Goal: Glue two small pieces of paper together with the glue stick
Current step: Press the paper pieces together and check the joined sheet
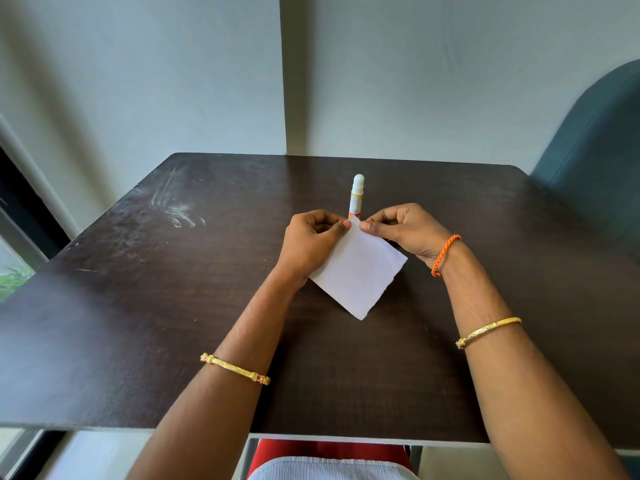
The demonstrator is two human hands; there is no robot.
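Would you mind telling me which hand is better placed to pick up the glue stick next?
Probably right: the right hand is marginally nearer the glue stick; both hands pinch the paper.

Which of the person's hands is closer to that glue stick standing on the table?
Right, narrowly. The right hand pinches the paper just beside the glue stick base; the left hand pinches slightly farther left.

Both hands raised close together, forearms outstretched.
Left hand (311, 237) and right hand (403, 230) pinch with curled fingers, fingertips nearly meeting.
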